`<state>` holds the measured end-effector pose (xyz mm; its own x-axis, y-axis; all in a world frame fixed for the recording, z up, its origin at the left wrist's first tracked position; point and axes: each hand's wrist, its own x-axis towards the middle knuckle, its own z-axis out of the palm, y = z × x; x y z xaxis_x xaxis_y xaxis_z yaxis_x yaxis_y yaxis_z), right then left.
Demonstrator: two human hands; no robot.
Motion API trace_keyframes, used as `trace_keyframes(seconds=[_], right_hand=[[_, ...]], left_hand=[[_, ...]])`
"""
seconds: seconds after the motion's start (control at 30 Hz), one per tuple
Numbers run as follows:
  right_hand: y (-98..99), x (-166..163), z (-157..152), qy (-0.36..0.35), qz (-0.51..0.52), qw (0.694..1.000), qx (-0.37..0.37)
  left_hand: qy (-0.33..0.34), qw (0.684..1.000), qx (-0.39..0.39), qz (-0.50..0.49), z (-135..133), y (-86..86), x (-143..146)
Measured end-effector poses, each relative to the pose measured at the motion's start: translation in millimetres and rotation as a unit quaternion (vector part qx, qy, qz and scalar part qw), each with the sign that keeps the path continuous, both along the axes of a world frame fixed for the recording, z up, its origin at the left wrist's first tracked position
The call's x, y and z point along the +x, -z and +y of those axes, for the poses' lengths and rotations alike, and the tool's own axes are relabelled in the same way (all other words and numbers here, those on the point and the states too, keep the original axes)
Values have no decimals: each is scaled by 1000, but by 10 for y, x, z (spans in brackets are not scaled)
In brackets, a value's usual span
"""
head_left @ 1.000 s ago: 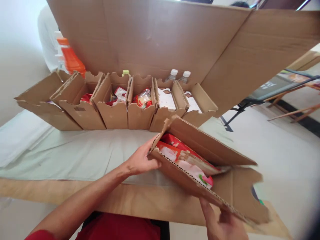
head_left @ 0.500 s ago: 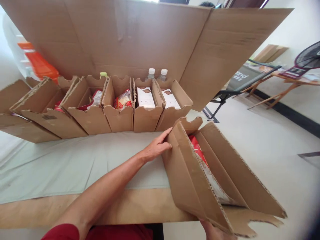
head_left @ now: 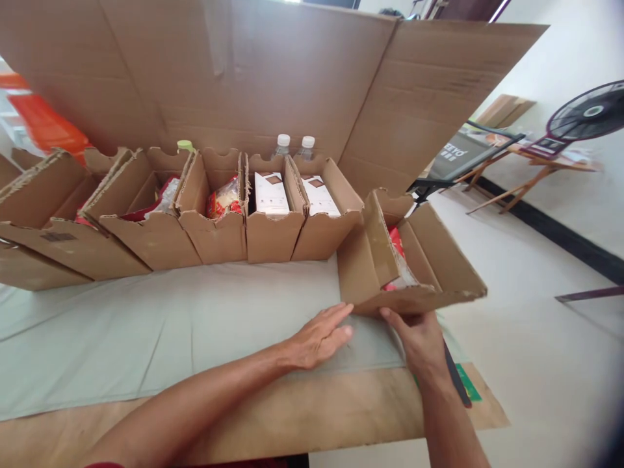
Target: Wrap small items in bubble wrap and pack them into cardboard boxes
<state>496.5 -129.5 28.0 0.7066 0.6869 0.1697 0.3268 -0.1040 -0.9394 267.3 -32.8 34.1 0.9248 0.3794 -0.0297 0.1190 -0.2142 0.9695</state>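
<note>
An open-topped cardboard box (head_left: 358, 276) stands at the right end of the cloth-covered table, angled beside a row of similar boxes. Inside it lies a red and clear packet (head_left: 396, 244), partly covered by the box walls. My right hand (head_left: 422, 341) grips the front of this box from below, thumb on the near face and the other fingers largely hidden. Close to the box's near left corner, my left hand (head_left: 319, 338) is open, fingers stretched out and fingertips at the cardboard. The nearest box of the row (head_left: 324, 237) holds a white carton (head_left: 319, 195).
Other row boxes hold packets (head_left: 225, 198) and another white carton (head_left: 272, 194). Behind them are white-capped bottles (head_left: 283, 144) and a tall cardboard panel (head_left: 273, 71). A dark strip and a green patch (head_left: 468, 382) lie near the table's right edge. A folding chair (head_left: 453, 162) and fan (head_left: 592, 110) stand beyond.
The box has moved away from me onto the table's far right, beside the row. My left hand has come off its side and opened; my right hand has moved forward with the box.
</note>
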Motion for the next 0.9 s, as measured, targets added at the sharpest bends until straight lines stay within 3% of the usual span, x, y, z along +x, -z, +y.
trace_keyframes(seconds=[0.23,0.53,0.67,0.77,0.83,0.9], right_hand=[[-165,739,692,-103,-34,993,-49],[-156,743,1010,-79,-49,995,-47],[-243,564,906,11,-80,996,-31],[-454,197,714,109,-126,986,21],[-685,-136,668,97,-184,977,56],[-940,-459,783,-13,-252,967,44]], left_hand=[[-9,991,120,-62,-240,141,-229],[-13,981,177,-83,-250,173,-185],[-25,977,192,-94,-257,209,-163],[-7,975,200,-102,-240,223,-140],[1,973,204,-107,-220,225,-130],[-4,972,206,-112,-209,227,-123]])
